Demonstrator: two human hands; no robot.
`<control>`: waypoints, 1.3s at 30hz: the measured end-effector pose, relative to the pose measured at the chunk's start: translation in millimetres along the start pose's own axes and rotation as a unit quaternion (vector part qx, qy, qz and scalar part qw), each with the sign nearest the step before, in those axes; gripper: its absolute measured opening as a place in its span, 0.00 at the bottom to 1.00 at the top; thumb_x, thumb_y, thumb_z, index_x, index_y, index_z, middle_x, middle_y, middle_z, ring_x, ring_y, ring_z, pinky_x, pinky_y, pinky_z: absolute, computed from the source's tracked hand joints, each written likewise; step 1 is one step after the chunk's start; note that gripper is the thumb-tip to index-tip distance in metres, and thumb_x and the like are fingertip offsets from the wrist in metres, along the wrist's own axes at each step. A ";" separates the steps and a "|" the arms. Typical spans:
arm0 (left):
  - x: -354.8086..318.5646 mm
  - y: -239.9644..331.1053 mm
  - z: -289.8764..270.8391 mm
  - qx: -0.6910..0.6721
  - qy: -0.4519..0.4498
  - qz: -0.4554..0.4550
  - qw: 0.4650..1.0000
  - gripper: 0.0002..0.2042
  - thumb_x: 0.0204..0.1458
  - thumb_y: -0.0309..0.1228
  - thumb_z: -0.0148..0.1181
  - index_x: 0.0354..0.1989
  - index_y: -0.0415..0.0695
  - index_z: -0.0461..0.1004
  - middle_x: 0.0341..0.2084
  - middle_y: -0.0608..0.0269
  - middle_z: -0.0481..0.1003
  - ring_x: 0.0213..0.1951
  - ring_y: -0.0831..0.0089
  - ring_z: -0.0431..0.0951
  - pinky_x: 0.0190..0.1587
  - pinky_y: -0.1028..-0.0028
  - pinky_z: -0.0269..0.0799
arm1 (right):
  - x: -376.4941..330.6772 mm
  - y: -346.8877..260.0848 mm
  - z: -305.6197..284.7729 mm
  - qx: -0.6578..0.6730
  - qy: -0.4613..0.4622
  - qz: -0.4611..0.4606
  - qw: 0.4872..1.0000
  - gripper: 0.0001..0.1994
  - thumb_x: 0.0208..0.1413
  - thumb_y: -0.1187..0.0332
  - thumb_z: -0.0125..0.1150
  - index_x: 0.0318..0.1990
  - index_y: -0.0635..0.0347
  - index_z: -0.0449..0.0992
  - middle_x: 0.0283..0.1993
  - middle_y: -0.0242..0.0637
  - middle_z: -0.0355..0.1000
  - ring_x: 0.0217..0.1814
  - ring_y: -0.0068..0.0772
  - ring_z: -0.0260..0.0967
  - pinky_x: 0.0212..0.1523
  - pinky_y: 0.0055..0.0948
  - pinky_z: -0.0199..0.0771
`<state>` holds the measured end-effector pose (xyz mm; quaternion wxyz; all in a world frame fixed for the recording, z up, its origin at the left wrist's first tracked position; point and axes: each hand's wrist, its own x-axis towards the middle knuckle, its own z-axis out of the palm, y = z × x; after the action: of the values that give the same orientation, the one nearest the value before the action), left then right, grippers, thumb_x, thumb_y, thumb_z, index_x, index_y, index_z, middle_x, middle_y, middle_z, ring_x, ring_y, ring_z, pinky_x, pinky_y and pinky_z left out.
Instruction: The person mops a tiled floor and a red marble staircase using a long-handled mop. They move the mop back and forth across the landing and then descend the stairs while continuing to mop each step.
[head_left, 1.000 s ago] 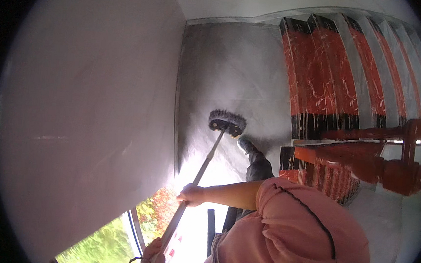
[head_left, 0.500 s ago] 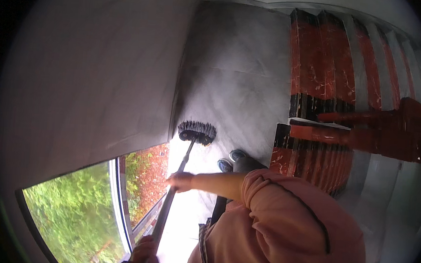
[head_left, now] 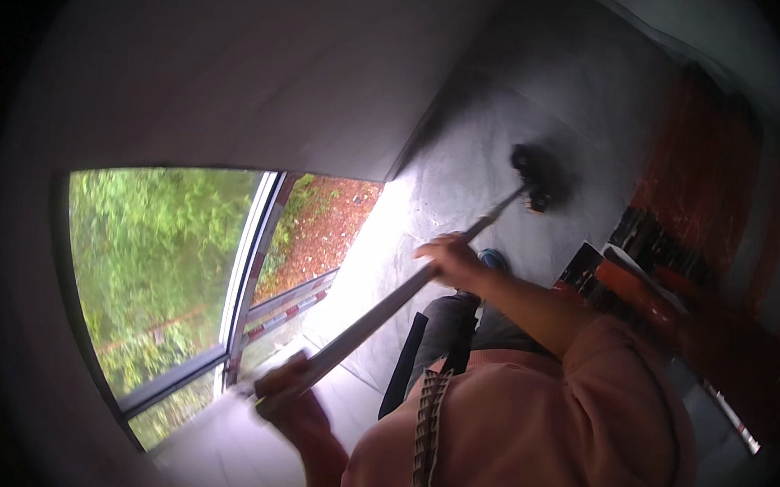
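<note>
A long-handled broom slants across the view, its grey pole (head_left: pixel 374 319) rising from lower left to upper right. Its dark brush head (head_left: pixel 532 177) is over the pale floor, blurred, so I cannot tell whether the bristles touch. Close to the pole's near end, my left hand (head_left: pixel 282 385) is closed around it. Farther along, toward the brush, my right hand (head_left: pixel 448 258) is wrapped round the same pole. One shoe (head_left: pixel 493 259) shows just beyond my right wrist.
At the left, a window (head_left: pixel 163 255) with greenery outside is set in the grey wall (head_left: pixel 266 81). Red and black stairs (head_left: pixel 711 175) rise at the right, beside a reddish-brown railing (head_left: pixel 640 284). The grey floor (head_left: pixel 592 68) stretches away along the wall.
The brush head has swung right, away from the wall edge toward the stairs, and the pole is more slanted. Both hands keep hold of it. The whole view has turned.
</note>
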<state>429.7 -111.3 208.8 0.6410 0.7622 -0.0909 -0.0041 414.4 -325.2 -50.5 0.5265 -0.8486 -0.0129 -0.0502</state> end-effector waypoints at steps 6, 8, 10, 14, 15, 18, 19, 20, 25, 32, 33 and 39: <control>-40.6 -54.8 27.0 -0.199 -0.012 -0.270 0.942 0.07 0.44 0.18 0.53 0.28 0.45 0.64 0.31 0.63 0.68 0.47 0.62 0.65 0.52 0.62 0.54 | -54.2 77.3 19.4 -0.100 -0.152 0.083 0.980 0.11 0.32 0.71 0.58 0.28 0.46 0.73 0.28 0.31 0.69 0.38 0.38 0.65 0.39 0.37 0.61; -39.7 -54.9 6.7 -0.152 0.003 -0.260 0.954 0.07 0.44 0.19 0.53 0.27 0.44 0.63 0.31 0.63 0.68 0.46 0.62 0.66 0.52 0.61 0.54 | -56.3 76.9 40.9 -0.091 -0.155 0.074 0.981 0.11 0.32 0.71 0.58 0.28 0.44 0.72 0.28 0.28 0.69 0.38 0.37 0.64 0.40 0.36 0.61; -35.9 -44.1 -17.0 -0.126 -0.021 -0.202 0.971 0.05 0.45 0.22 0.53 0.27 0.43 0.63 0.30 0.60 0.68 0.42 0.61 0.67 0.51 0.59 0.54 | -48.4 54.5 71.5 -0.082 -0.151 0.055 0.984 0.06 0.36 0.68 0.56 0.26 0.43 0.72 0.25 0.30 0.68 0.36 0.37 0.65 0.37 0.37 0.61; -13.8 -27.6 -90.5 -0.080 -0.008 -0.095 0.992 0.06 0.43 0.25 0.56 0.24 0.41 0.63 0.25 0.55 0.70 0.37 0.60 0.71 0.50 0.54 0.57 | -8.9 -11.9 149.7 0.007 -0.089 0.007 0.996 0.03 0.37 0.68 0.54 0.23 0.45 0.71 0.24 0.29 0.67 0.34 0.37 0.65 0.36 0.38 0.60; -10.5 -20.8 -105.1 -0.053 0.017 -0.092 0.994 0.06 0.43 0.24 0.55 0.23 0.41 0.63 0.23 0.56 0.70 0.35 0.60 0.72 0.50 0.53 0.58 | -0.7 -30.4 168.4 0.022 -0.076 0.005 0.997 0.05 0.36 0.69 0.56 0.24 0.45 0.71 0.25 0.29 0.67 0.34 0.37 0.64 0.37 0.37 0.60; 2.9 -2.3 -131.3 0.040 0.029 -0.052 0.997 0.08 0.44 0.19 0.51 0.18 0.42 0.61 0.16 0.55 0.68 0.28 0.58 0.73 0.45 0.52 0.63 | 23.1 -64.0 208.7 0.058 -0.045 -0.018 0.997 0.05 0.35 0.68 0.57 0.24 0.46 0.71 0.24 0.28 0.66 0.34 0.37 0.64 0.37 0.37 0.61; 5.9 2.1 -136.1 0.036 0.012 -0.039 0.998 0.08 0.44 0.20 0.51 0.17 0.41 0.60 0.15 0.55 0.68 0.26 0.58 0.73 0.43 0.54 0.64 | 29.3 -71.1 216.9 0.065 -0.064 -0.009 0.996 0.05 0.36 0.67 0.57 0.25 0.45 0.71 0.24 0.28 0.66 0.36 0.35 0.64 0.40 0.36 0.59; 3.7 4.3 -146.9 0.030 0.000 -0.026 0.999 0.09 0.45 0.21 0.50 0.17 0.41 0.59 0.14 0.54 0.67 0.25 0.58 0.73 0.40 0.55 0.66 | 31.3 -80.3 220.8 0.061 -0.082 -0.008 0.995 0.05 0.37 0.67 0.57 0.25 0.45 0.71 0.25 0.28 0.66 0.36 0.35 0.64 0.40 0.35 0.58; -17.5 20.3 -207.1 0.013 -0.007 -0.030 0.999 0.10 0.41 0.25 0.55 0.20 0.43 0.58 0.17 0.60 0.64 0.27 0.61 0.71 0.40 0.53 0.65 | 37.9 -127.3 221.4 0.034 -0.169 -0.015 0.985 0.05 0.39 0.67 0.55 0.27 0.46 0.71 0.26 0.28 0.66 0.38 0.33 0.63 0.43 0.34 0.55; -33.9 12.9 -223.1 -0.138 0.082 -0.039 0.986 0.12 0.43 0.31 0.50 0.14 0.47 0.56 0.12 0.64 0.57 0.20 0.72 0.60 0.24 0.70 0.54 | 49.4 -139.1 177.7 -0.059 -0.274 -0.053 0.958 0.04 0.38 0.67 0.55 0.26 0.48 0.70 0.26 0.29 0.68 0.37 0.35 0.64 0.41 0.35 0.56; -37.2 -1.1 -221.0 -0.103 0.064 -0.034 0.992 0.11 0.43 0.30 0.53 0.16 0.46 0.56 0.15 0.63 0.61 0.23 0.71 0.64 0.29 0.67 0.59 | 54.5 -124.5 174.1 -0.078 -0.285 -0.056 0.954 0.04 0.38 0.68 0.55 0.26 0.47 0.70 0.26 0.28 0.68 0.37 0.35 0.64 0.41 0.36 0.56; -62.9 -75.0 -159.0 -0.003 -0.036 -0.049 0.998 0.04 0.40 0.19 0.53 0.25 0.39 0.68 0.27 0.55 0.70 0.39 0.59 0.71 0.45 0.59 0.63 | 68.4 -12.5 175.4 -0.195 -0.375 -0.036 0.905 0.03 0.37 0.66 0.54 0.24 0.46 0.72 0.27 0.27 0.69 0.39 0.35 0.64 0.40 0.37 0.59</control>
<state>397.4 65.1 156.9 0.6386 0.7631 -0.0764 -0.0628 494.1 -164.8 -109.9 0.3044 -0.8895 -0.2303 0.2513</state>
